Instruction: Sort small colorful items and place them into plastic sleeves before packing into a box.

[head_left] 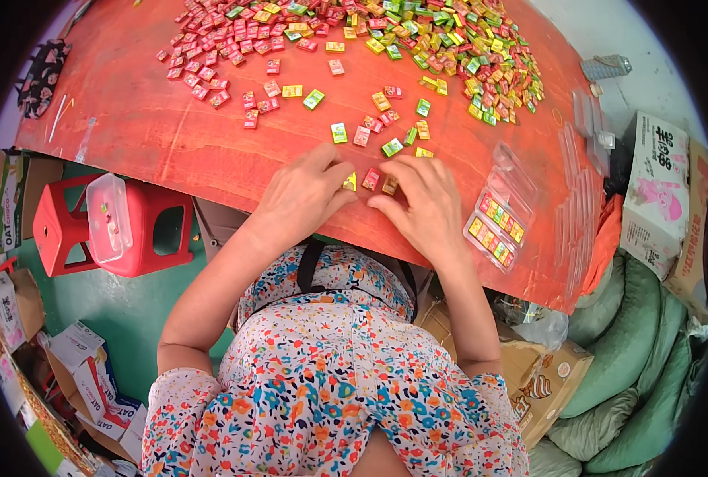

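Note:
Close to the table's near edge, my left hand (306,189) has its fingers curled round a small yellow box (350,181), which they partly hide. Across from it, my right hand (427,200) has thumb and forefinger at either side of a small orange box (390,184). Between the two hands a small red box (371,178) lies on the red tabletop. Just beyond my fingers are a green box (391,147), a pink box (361,136) and several others. To the right, an open clear plastic case (493,229) holds rows of small yellow, red and green boxes.
A large heap of small coloured boxes (481,48) covers the table's far side. Stacked clear plastic cases (581,207) lie along the right edge. At left, a red stool (159,226) bears a clear tub (109,216). Cartons (656,191) and green bags (632,334) stand at right.

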A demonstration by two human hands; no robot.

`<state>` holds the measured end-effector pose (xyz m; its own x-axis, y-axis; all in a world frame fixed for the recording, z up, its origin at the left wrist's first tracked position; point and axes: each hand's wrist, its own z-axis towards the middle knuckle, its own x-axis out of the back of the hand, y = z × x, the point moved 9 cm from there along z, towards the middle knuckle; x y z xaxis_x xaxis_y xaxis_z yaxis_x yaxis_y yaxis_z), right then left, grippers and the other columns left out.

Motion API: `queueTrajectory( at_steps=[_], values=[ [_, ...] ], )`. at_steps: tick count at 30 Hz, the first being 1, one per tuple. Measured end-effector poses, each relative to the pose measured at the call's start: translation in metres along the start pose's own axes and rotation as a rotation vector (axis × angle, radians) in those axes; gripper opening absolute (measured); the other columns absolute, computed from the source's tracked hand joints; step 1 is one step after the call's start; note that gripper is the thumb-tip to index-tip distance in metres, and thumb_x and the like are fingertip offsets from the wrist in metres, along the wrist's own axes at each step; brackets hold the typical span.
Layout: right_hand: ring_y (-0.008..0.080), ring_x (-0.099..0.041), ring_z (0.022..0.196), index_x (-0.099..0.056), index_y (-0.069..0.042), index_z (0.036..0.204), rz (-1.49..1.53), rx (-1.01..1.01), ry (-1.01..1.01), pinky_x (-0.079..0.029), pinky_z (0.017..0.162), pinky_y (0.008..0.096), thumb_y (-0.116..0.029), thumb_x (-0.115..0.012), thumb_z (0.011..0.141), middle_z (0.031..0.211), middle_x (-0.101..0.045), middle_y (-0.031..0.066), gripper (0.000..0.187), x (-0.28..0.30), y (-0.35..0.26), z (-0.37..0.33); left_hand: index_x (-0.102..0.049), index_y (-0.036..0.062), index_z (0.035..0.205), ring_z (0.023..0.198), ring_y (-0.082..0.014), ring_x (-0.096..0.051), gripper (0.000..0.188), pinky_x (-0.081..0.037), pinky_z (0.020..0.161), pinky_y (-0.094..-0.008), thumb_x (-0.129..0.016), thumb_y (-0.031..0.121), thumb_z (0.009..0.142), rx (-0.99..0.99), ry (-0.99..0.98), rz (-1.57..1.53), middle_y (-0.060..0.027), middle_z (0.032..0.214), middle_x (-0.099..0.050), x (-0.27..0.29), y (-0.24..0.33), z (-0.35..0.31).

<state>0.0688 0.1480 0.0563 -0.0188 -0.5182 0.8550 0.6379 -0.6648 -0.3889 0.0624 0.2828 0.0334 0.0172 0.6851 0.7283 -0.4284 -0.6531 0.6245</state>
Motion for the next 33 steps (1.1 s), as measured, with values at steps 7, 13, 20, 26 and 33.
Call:
queueTrajectory(
  at_steps=[7,13,20,26,33],
  values=[
    [0.0327,-0.062,0.098,-0.066,-0.005,0.109,0.106,-0.094,-0.086,-0.050,0.085,0.0444,-0.021,-0.078,0.077,0.104,-0.066,0.0120,0.037,-0.004,0.029,-0.014,-0.064,0.0039,0.101,0.088,-0.0326,-0.064,0.029,-0.054,0.072,-0.0437,-0.076,0.018,0.079,-0.018,-0.033,-0.008,-0.0118,0.096,-0.057,-0.013,0.005,0.009],
    [0.0324,-0.062,0.101,-0.066,-0.004,0.111,-0.135,0.007,0.043,-0.050,0.085,0.0429,-0.011,-0.073,0.082,0.109,-0.066,0.0119,0.030,0.016,0.041,0.018,-0.064,0.0045,0.104,0.092,-0.0300,-0.064,0.028,-0.055,0.074,-0.0415,-0.073,0.016,0.080,-0.149,0.124,0.104,-0.0102,0.095,-0.061,0.000,0.017,0.042],
    [0.0292,-0.063,0.100,-0.067,-0.005,0.107,-0.210,0.017,-0.007,-0.050,0.084,0.0404,-0.009,-0.072,0.080,0.107,-0.067,0.0088,0.028,0.005,0.049,0.023,-0.065,0.0016,0.095,0.090,-0.0302,-0.065,0.020,-0.055,0.073,-0.0407,-0.069,0.011,0.078,-0.199,-0.014,0.364,-0.0111,0.086,-0.062,-0.042,0.021,0.070],
    [0.0277,-0.065,0.098,-0.069,-0.007,0.098,0.067,-0.045,0.059,-0.048,0.086,0.0402,-0.010,-0.076,0.077,0.103,-0.072,0.0069,0.022,0.014,0.035,-0.019,-0.064,0.0040,0.094,0.077,-0.0327,-0.065,0.016,-0.054,0.062,-0.0437,-0.068,0.017,0.086,0.023,0.121,0.150,-0.0120,0.084,-0.059,0.020,0.004,0.019],
    [0.0258,-0.064,0.103,-0.070,-0.007,0.097,0.019,-0.045,0.080,-0.047,0.088,0.0397,-0.017,-0.080,0.074,0.105,-0.074,0.0055,0.026,0.007,0.035,-0.032,-0.063,0.0034,0.094,0.073,-0.0353,-0.063,0.034,-0.051,0.062,-0.0458,-0.077,0.032,0.080,0.129,-0.005,0.056,-0.0134,0.083,-0.056,0.002,-0.009,-0.008]
  ],
)
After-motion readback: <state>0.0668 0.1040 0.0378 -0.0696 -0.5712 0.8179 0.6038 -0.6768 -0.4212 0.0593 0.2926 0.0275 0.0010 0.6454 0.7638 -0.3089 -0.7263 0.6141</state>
